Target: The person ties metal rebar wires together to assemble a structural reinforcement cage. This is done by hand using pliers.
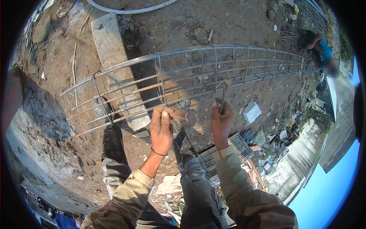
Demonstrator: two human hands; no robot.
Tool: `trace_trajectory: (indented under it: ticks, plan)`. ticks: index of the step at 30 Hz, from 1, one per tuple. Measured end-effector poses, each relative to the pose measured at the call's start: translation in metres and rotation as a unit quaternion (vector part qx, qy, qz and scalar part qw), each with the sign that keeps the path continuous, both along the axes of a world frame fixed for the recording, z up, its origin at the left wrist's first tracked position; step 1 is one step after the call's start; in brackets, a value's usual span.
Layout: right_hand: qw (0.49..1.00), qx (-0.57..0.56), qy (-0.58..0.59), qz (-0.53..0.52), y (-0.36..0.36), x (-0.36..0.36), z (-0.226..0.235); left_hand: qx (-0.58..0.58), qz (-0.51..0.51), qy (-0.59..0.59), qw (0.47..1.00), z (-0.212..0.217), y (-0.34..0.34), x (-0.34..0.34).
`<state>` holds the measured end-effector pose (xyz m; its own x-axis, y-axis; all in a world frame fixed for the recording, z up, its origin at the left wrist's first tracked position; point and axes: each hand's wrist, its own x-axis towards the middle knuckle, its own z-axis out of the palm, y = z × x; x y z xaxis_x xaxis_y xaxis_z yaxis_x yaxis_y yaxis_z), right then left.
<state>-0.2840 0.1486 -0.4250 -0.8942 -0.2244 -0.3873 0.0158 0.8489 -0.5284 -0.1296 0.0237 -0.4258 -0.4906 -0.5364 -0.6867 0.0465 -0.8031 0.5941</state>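
Long rebar cage [198,72] lying across the view, from lower left to the far upper right, raised above the dirt ground [57,126] on a concrete block [114,65]. Left hand [162,129] at the lower front bar of the cage, fingers closed around a thin piece of binding wire [166,103] at the joint of a stirrup and a long bar; grip closed on the wire. Right hand [222,122] just beside, to the right, grip closed on a thin metal hook tool [223,97], held upright with the tip at the cage's lower bars. Both hands near each other, both touching the cage's front side. Forearms in camouflage sleeves coming from the lower edge, a thin band on the left wrist. Under the hands, legs in grey trousers. At the far end of the cage, another person [322,49] in a blue shirt, bent down at the bars. White stone [251,111] on the ground right of the right hand, a grey plastic crate [221,152] below it.
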Motion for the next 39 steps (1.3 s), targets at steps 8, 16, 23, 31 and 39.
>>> trace_trajectory:
  ticks: [8, 16, 23, 31, 39]
  plan:
    - [0.93, 0.18, 0.261, 0.187, 0.026, -0.103, -0.055, 0.142, 0.075, 0.157, 0.974, -0.049, -0.021, 0.025]
    - [0.953, -0.107, -0.086, 0.269, -0.069, 0.056, 0.013, 0.149, 0.061, 0.168, 0.973, -0.044, -0.028, 0.029]
    - [0.92, -0.09, -0.381, 0.031, -0.08, 0.1, 0.006, -0.074, -0.177, -0.018, 0.981, -0.036, -0.057, 0.028]
    - [0.943, -0.105, -0.315, 0.015, -0.094, 0.124, 0.012, -0.198, -0.224, -0.157, 0.941, -0.041, -0.058, 0.041]
    - [0.812, -0.213, -0.449, -0.307, -0.093, 0.115, 0.008, -0.122, -0.103, -0.205, 0.966, -0.059, -0.05, 0.04]
